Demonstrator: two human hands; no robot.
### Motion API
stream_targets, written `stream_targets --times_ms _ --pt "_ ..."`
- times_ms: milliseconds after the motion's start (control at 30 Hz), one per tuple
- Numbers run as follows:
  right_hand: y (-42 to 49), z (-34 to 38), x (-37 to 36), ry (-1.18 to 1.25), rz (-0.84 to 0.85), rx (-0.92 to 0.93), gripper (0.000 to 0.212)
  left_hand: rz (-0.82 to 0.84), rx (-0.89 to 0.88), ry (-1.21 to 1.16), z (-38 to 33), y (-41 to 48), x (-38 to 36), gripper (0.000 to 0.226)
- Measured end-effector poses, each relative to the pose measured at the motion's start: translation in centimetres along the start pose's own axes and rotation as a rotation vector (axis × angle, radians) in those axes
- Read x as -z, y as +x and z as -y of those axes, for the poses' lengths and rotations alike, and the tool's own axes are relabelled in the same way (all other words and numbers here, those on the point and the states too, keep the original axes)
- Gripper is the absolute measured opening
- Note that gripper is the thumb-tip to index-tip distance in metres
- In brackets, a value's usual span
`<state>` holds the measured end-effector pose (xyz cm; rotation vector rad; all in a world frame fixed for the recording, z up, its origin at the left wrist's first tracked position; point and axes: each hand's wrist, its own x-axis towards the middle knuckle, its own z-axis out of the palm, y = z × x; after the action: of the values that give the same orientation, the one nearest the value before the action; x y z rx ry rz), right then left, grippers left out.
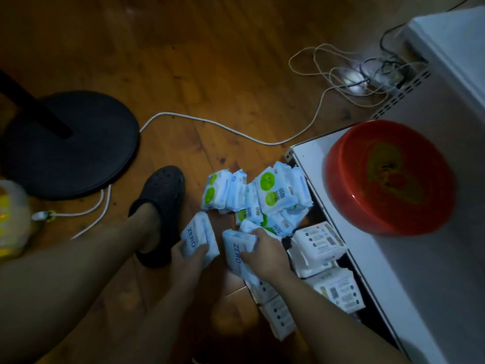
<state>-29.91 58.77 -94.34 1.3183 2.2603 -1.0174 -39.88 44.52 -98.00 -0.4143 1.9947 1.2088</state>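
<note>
My left hand (187, 254) grips a white packet printed ZERO (199, 236) just above the wooden floor. Beside it, my right hand (265, 254) grips a second white ZERO packet (235, 254). Behind both hands lies a pile of white and blue packets with green circles (258, 197), heaped on the floor against a white cabinet. To the right of my right hand, several white packets with dark dots (319, 241) are stacked in the cabinet's open lower compartment.
A red basin (388, 177) sits on the white cabinet top (430, 271). A black round stand base (70, 145) is at left, with a white cable (210, 123) running to tangled cords (359, 74). My foot in a dark clog (160, 206) stands nearby. A yellow bag (11, 219) lies at far left.
</note>
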Motion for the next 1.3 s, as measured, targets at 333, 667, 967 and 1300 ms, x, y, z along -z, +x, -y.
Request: stream_targets --times_ms 333,667,967,1300 --pt "-1.2 -1.6 2.3 -0.119 0.012 0.205 0.056 0.117 -0.037 0.14 1.1 4.2 -3.2 0.047" --pt "-7.1 -3.1 12.4 -0.164 -0.101 0.208 0.058 0.226 -0.199 0.337 -4.3 1.3 -2.0 0.033" --pt "-16.4 -3.6 19.3 -0.117 -0.482 0.262 0.063 0.428 -0.825 0.865 -12.7 -16.5 -2.2 0.049" --pt "-28.4 -12.6 27.0 0.068 -0.796 0.08 0.063 0.49 -1.465 0.944 -16.1 -35.0 -11.1 0.054"
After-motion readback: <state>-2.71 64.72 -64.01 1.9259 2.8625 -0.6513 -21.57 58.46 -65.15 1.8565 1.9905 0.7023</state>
